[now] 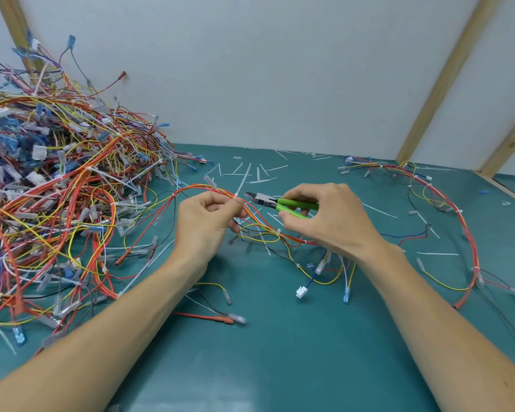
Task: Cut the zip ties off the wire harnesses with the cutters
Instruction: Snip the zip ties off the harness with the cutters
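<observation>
At frame centre, a white plastic zip tie (236, 195) on the red-and-yellow wire harness (259, 217) is pinched by the left hand (208, 217). Green-handled cutters (280, 203), gripped by the right hand (324, 215), are pointed left, tips just beside it.

A teal table top (280, 367) meets a pale wall (265, 69) (slanting wooden battens (440, 81) cross it).

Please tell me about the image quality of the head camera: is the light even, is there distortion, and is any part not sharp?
Head view: light is soft and even, with only faint shadows under the wires on the green mat; wide-angle distortion bends the wooden strips and stretches the forearms at the lower edge; the cutters and both hands are fairly sharp, while the wire pile at the left edge looks softer.
</observation>
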### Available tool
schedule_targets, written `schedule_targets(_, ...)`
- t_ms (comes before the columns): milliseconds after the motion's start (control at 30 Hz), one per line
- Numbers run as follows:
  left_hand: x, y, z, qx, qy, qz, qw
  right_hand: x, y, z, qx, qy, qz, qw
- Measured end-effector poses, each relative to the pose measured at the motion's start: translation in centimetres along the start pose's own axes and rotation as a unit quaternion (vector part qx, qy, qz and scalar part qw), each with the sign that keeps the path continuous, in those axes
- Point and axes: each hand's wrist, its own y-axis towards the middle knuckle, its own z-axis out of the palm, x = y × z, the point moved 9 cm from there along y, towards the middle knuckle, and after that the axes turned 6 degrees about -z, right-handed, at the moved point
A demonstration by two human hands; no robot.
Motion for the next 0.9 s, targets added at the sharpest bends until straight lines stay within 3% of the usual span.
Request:
schedule_targets(667, -1.1, -0.7, 0.8, 0.014, 0.038, 0.068, 0.997, 0.8, -0.2, 0.3, -0.038, 0.031, 0.000, 0.999)
schedule_targets(900, -1.4, -0.8, 0.2, -0.014, 0.035, 0.075, 0.997, 0.7, -0.3, -0.6, -0.052, 0.023, -0.005, 0.998)
